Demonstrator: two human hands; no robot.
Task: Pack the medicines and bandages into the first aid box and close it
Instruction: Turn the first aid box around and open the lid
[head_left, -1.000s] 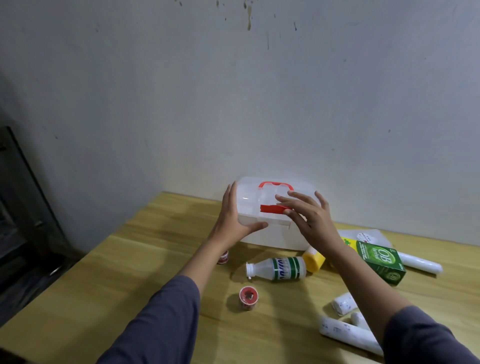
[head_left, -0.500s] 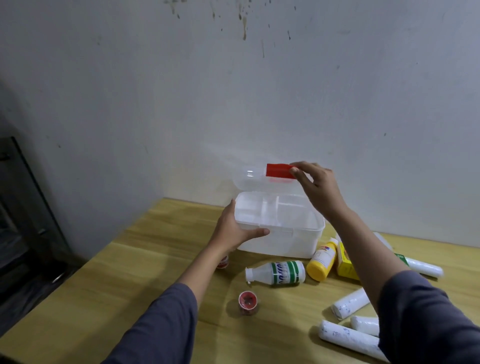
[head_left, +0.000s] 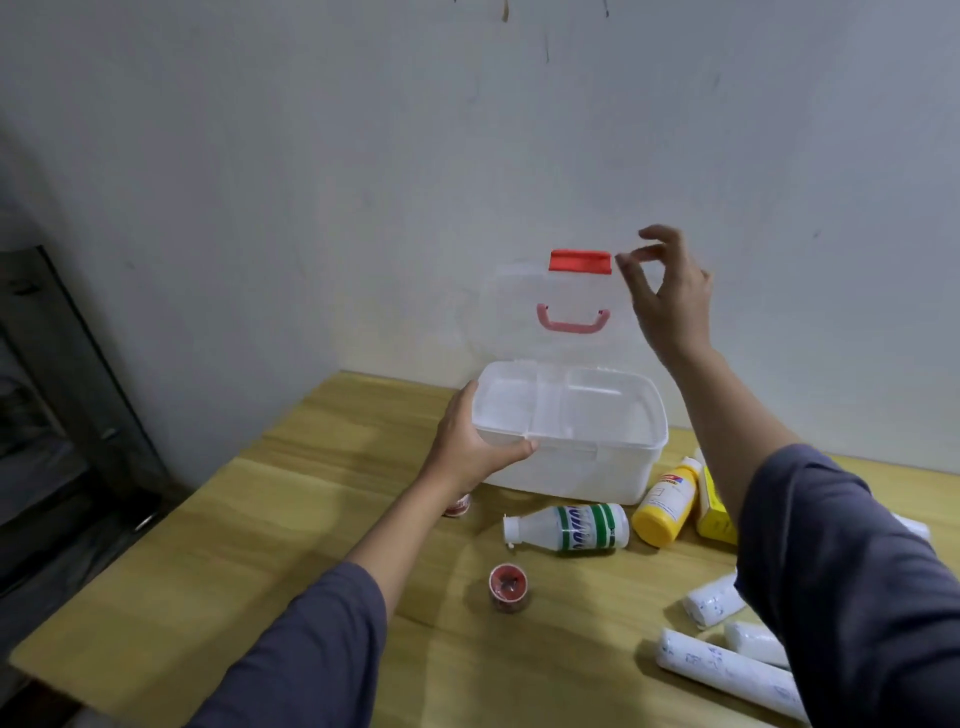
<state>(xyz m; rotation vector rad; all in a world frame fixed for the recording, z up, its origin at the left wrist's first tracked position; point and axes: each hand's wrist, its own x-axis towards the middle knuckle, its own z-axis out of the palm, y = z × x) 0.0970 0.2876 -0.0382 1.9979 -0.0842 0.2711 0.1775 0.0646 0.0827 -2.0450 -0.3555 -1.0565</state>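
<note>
Against the grey wall, centre frame, your open right hand (head_left: 670, 296) has released the translucent plastic first aid box's (head_left: 571, 441) upright lid (head_left: 561, 306); your left hand (head_left: 472, 447) grips the base, yet the lid may drop shut.

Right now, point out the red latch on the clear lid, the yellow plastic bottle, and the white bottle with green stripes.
red latch (head_left: 580, 261), head view, centre of clip.
yellow plastic bottle (head_left: 666, 504), head view, mid-body.
white bottle with green stripes (head_left: 571, 528), head view, label.

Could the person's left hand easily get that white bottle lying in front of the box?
Probably yes. The left hand only steadies the first aid box, and the white bottle lies uncovered on the table just below it, with nothing between them.
</note>
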